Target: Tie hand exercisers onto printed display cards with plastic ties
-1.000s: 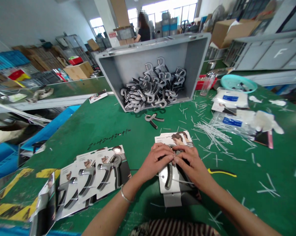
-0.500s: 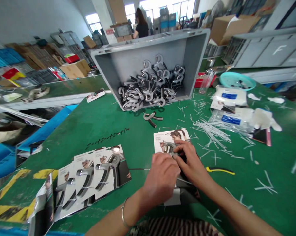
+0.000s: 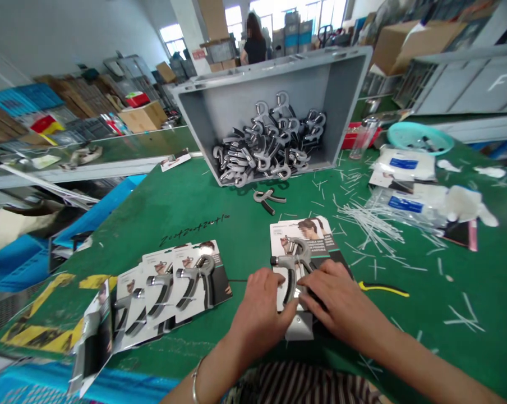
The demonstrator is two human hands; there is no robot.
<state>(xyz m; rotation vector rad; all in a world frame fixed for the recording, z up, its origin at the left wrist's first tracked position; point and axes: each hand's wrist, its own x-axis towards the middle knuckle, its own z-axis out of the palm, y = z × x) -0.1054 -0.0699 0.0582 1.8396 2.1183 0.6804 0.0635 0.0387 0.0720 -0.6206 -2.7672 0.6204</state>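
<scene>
A grey-and-black hand grip strengthener [image 3: 290, 264] lies on a printed backing card [image 3: 277, 238] with more cards beneath it. My left hand [image 3: 264, 306] is closed about the lower end of its left handle, the thumb near the card's bottom. My right hand [image 3: 335, 294] bends its fingers over the other handle, thumb and fingertips pressed close to my left hand. Whether a thin tie is between the fingertips cannot be made out. To the left, several carded hand grips [image 3: 197, 280] overlap in a row, with white ties across their handles.
A grey crate [image 3: 274, 73] tipped toward me holds many loose hand grips. One loose hand grip [image 3: 269, 197] lies before it. White cable ties [image 3: 369, 221] are scattered at right, near yellow-handled pliers [image 3: 383, 289], plastic bags [image 3: 405, 199] and a turquoise basin [image 3: 422, 137]. A person [image 3: 254, 42] stands behind.
Both hands have moved down from the grip's spring end to its handles, uncovering the coil and the card's upper part. The view has shifted slightly left.
</scene>
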